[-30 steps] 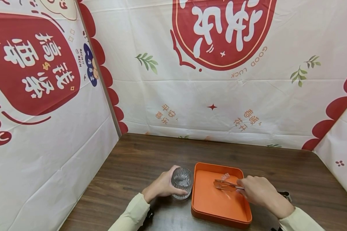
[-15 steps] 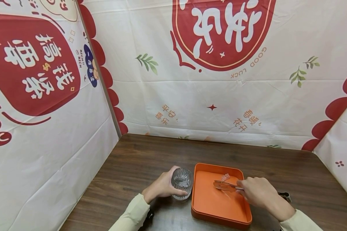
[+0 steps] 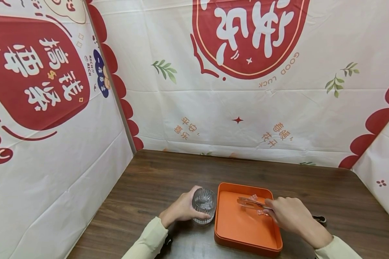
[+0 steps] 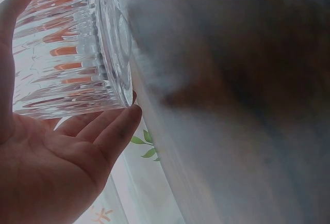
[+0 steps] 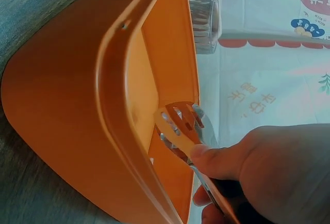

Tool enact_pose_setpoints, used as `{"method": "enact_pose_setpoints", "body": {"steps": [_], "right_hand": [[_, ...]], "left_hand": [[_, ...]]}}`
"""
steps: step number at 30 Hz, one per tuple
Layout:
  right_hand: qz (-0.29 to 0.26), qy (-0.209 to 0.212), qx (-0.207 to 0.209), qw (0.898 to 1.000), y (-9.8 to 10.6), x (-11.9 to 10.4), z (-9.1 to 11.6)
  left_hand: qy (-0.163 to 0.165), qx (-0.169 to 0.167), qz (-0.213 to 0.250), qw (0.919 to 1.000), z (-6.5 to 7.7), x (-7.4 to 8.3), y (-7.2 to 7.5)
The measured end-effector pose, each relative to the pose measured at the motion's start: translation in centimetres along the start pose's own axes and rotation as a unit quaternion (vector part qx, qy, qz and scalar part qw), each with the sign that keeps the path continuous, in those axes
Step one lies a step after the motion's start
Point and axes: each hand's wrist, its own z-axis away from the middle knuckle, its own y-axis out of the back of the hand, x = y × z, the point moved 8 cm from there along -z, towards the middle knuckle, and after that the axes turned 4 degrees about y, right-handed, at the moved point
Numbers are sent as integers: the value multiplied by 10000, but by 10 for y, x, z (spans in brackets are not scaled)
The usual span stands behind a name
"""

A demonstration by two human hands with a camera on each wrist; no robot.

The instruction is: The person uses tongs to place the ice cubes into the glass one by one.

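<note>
My left hand (image 3: 181, 207) grips a clear ribbed glass (image 3: 199, 197), thumb on the near side, beside the tray's left wall. Pale, see-through shapes show near the glass's base (image 4: 87, 46) in the left wrist view. In my right hand (image 3: 288, 212) is a pair of metal tongs (image 3: 250, 203) with slotted heads, reaching over the orange square tray (image 3: 236, 233). One clear, ice-like piece (image 3: 253, 197) lies just beyond the tong heads; another clear piece (image 3: 260, 212) is on the near side of them. I cannot tell whether the tongs hold anything.
The tray's raised rim (image 5: 111, 79) stands between the right wrist camera and the tray floor. A dark strap-like item (image 3: 320, 219) shows behind the right wrist. Printed white cloths (image 3: 181, 104) enclose the dark wooden table (image 3: 168, 169) at the back and sides.
The tongs have turned more edge-on and shifted slightly up and left over the tray. A clear piece now shows below them. The left hand and glass have stayed in place.
</note>
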Motion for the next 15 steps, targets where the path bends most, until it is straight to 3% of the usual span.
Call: {"method": "enact_pose_setpoints", "body": {"steps": [15], "right_hand": [[-102,-22,547,9984,13,0,0]], "left_hand": [[32,0,-25,10000,-1,-1,0]]}}
